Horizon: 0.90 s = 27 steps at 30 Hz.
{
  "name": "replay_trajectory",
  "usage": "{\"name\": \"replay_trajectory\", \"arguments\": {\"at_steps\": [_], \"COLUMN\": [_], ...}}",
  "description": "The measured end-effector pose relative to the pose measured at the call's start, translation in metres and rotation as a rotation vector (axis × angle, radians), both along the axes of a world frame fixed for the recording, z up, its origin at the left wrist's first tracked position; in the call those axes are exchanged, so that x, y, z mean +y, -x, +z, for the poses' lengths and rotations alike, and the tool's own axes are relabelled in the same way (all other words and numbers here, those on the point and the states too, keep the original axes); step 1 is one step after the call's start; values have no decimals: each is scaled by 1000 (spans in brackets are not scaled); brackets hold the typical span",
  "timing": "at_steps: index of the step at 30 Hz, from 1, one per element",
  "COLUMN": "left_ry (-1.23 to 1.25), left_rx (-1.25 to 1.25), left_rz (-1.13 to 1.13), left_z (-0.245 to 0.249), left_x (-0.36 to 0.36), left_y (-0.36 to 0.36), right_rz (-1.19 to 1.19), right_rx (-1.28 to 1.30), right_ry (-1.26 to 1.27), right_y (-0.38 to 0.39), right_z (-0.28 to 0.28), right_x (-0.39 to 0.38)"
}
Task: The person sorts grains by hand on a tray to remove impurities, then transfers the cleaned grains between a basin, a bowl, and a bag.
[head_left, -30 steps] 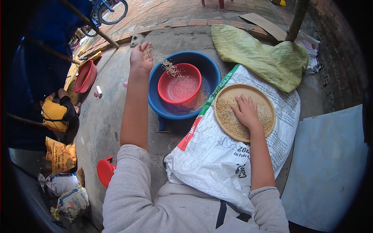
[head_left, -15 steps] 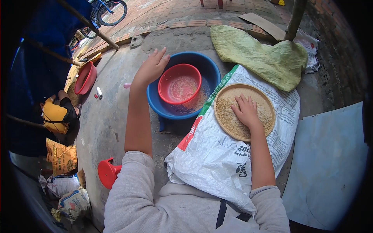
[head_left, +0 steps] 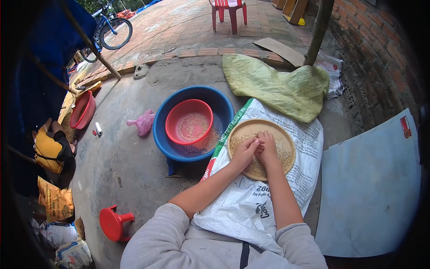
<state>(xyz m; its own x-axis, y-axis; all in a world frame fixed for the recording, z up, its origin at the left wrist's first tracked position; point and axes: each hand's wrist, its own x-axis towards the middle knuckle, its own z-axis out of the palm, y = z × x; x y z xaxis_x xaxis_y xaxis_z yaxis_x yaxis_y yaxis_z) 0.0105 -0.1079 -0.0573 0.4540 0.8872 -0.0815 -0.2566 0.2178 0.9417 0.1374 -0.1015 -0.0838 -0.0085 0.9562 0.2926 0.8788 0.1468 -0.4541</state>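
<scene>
A round woven tray (head_left: 274,125) with pale grain (head_left: 254,169) spread over it rests on a white printed sack (head_left: 306,157) across my lap. Over the middle of the tray my two hands meet. My left hand (head_left: 245,152) is closed, its thumb and fingers drawn together against the other hand. My right hand (head_left: 268,147) has its fingers curled and pressed together beside it. Whatever lies between them is hidden. Left of the tray stands a blue basin (head_left: 160,145) with a smaller red basin (head_left: 172,130) inside; both have grain bits in them.
A pink plastic bag (head_left: 143,123) lies left of the blue basin. Nearer me is a red stool (head_left: 110,223). A greenish sack (head_left: 277,85) lies beyond the tray, and a pale board (head_left: 367,188) is at right. Another person (head_left: 49,150) sits at far left.
My left hand has come down from above the blue basin to the tray and now meets my right hand. My right hand's spread fingers have drawn together. The view has tilted up.
</scene>
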Motion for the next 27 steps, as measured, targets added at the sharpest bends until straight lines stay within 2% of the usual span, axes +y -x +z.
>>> {"name": "replay_trajectory", "arguments": {"at_steps": [2,4,6,10,16,18,19,21,22,24,26,27], "left_ry": [-60,70,93,169,358,379,419,460,542,629,803,805], "left_rx": [74,-15,10,-30,-155,-194,-236,-275,-365,-449,-681,-670], "left_rz": [32,13,33,38,116,130,140,157,157,206,-10,11], "left_z": [-4,-10,-15,-18,-13,-15,-16,-15,-15,-16,-8,-19], "left_x": [-2,5,10,13,18,21,22,26,28,25,23,22], "left_y": [-2,3,6,9,14,17,18,19,20,28,21,18], "right_rz": [46,44,25,-2,-42,-180,-177,-243,-236,-160,-98,16], "right_rx": [34,85,169,135,91,257,260,547,552,785,796,630], "right_ry": [61,39,122,225,138,98,100,10,17,-241,-250,-264], "right_y": [0,2,3,5,6,10,10,10,15,34,46,47], "right_z": [-3,-3,-2,2,-2,5,10,21,36,63,71,71], "right_x": [2,2,1,0,1,2,2,3,1,-8,-11,-12]}}
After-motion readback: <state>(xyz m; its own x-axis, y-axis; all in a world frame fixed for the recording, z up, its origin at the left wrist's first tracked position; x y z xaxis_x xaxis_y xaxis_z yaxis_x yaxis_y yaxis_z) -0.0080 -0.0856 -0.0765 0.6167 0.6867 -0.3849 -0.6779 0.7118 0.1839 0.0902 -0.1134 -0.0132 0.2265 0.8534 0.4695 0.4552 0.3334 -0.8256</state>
